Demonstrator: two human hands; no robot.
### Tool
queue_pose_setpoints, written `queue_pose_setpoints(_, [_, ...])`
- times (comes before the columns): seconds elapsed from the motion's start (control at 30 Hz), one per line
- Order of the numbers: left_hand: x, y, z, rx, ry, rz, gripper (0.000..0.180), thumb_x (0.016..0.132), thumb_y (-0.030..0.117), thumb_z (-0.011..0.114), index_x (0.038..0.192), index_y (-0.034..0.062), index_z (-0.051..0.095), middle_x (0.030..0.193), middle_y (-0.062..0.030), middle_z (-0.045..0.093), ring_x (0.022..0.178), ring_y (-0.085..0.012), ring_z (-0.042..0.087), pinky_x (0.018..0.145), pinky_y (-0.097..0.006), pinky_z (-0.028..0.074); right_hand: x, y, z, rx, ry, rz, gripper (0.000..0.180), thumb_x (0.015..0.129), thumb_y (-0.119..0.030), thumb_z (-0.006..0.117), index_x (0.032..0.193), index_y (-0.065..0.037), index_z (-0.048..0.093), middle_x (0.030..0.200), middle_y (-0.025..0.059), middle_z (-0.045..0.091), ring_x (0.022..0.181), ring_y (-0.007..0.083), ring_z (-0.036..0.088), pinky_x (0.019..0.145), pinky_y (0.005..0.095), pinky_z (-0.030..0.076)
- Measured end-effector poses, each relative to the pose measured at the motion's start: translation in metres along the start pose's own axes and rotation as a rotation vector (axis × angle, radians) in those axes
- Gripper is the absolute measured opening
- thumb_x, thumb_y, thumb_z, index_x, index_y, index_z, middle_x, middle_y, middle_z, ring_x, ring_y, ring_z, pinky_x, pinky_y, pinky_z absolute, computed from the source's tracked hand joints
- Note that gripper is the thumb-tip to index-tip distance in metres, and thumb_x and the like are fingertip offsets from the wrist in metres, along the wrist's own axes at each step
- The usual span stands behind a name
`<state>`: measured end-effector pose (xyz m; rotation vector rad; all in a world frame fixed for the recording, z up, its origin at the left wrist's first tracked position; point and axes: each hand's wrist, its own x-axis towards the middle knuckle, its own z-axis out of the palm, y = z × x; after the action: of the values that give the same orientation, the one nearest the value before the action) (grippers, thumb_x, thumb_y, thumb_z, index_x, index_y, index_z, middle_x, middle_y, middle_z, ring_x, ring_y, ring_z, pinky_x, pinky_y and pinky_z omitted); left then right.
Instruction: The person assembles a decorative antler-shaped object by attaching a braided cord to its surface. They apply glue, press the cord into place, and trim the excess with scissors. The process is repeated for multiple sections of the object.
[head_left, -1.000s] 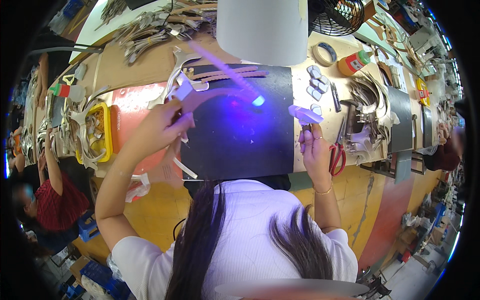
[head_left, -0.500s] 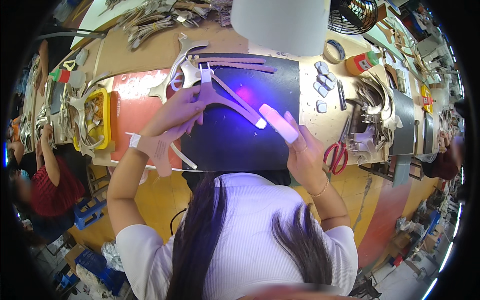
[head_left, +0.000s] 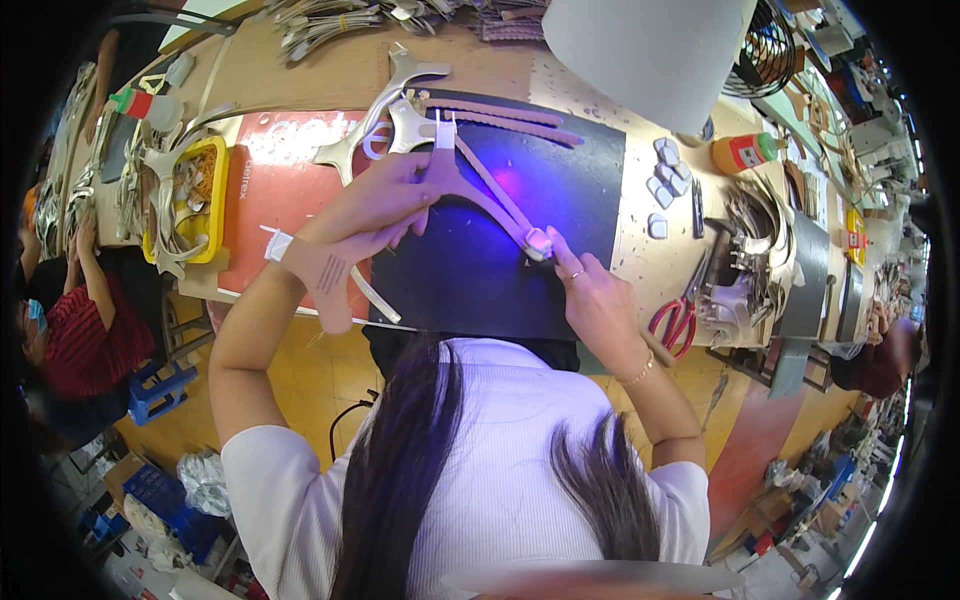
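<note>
My left hand (head_left: 375,200) is closed round a beige Y-shaped strap piece (head_left: 450,175), holding it over the black mat (head_left: 480,285). One broad end with a white tip hangs beside my left forearm. A long thin arm of the piece slants down to the right. At the tip of that arm, my right hand (head_left: 600,300) has its fingers closed at a small rounded pad (head_left: 538,243), lit pink and violet. Its index finger lies against the pad. Silvery Y-shaped pieces (head_left: 410,120) and braided strips (head_left: 510,120) lie beyond my left hand.
A large white lamp shade (head_left: 645,55) overhangs the back. To the right are several grey pads (head_left: 668,178), red-handled scissors (head_left: 678,322), an orange bottle (head_left: 745,152) and stacked metallic straps (head_left: 745,285). A yellow tray (head_left: 215,215) stands left, near a person in red (head_left: 105,325).
My right hand has moved left and slightly up, bringing the small pad against the strap's tip. My left hand still grips the strap piece. The whole view has shifted slightly.
</note>
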<state>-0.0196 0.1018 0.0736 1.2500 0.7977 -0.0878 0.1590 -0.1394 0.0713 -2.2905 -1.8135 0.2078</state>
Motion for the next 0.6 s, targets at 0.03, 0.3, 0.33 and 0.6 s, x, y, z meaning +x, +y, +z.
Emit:
queue_pose_setpoints(0.03, [0.001, 0.001, -0.001, 0.002, -0.005, 0.007, 0.036, 0.090, 0.000, 0.051, 0.125, -0.0024, 0.056, 0.072, 0.0010, 0.053, 0.053, -0.0045, 0.053, 0.039, -0.018, 0.037, 0.002, 0.002, -0.002, -0.015, 0.015, -0.012, 0.055, 0.092, -0.015, 0.063, 0.144, -0.023, 0.051, 0.072, 0.0063, 0.052, 0.054, 0.0251, 0.058, 0.049, 0.0382, 0.047])
queue_pose_setpoints(0.3, [0.004, 0.000, 0.001, 0.051, 0.007, -0.004, 0.032, 0.093, 0.004, 0.053, 0.123, -0.0009, 0.059, 0.069, 0.0011, 0.054, 0.047, -0.0036, 0.049, 0.036, -0.018, 0.033, 0.002, -0.006, 0.004, -0.038, -0.119, 0.042, 0.055, 0.094, -0.015, 0.060, 0.147, -0.022, 0.048, 0.073, 0.0068, 0.053, 0.054, 0.0254, 0.059, 0.049, 0.0388, 0.048])
queue_pose_setpoints(0.33, [0.005, 0.001, 0.002, 0.036, 0.007, -0.003, 0.031, 0.093, 0.004, 0.053, 0.122, -0.0008, 0.060, 0.067, 0.0007, 0.054, 0.045, -0.0036, 0.048, 0.036, -0.018, 0.032, 0.002, -0.003, 0.004, -0.045, -0.058, 0.010, 0.055, 0.094, -0.015, 0.060, 0.147, -0.022, 0.048, 0.073, 0.0069, 0.053, 0.054, 0.0255, 0.059, 0.049, 0.0389, 0.048])
queue_pose_setpoints(0.6, [-0.004, 0.011, 0.011, 0.058, 0.035, -0.011, 0.030, 0.093, 0.010, 0.055, 0.121, -0.0003, 0.060, 0.059, -0.0030, 0.056, 0.037, -0.0041, 0.042, 0.032, -0.019, 0.030, -0.008, 0.009, 0.005, 0.263, 0.323, -0.058, 0.055, 0.096, -0.017, 0.059, 0.148, -0.021, 0.045, 0.074, 0.0090, 0.053, 0.056, 0.0278, 0.059, 0.051, 0.0408, 0.048])
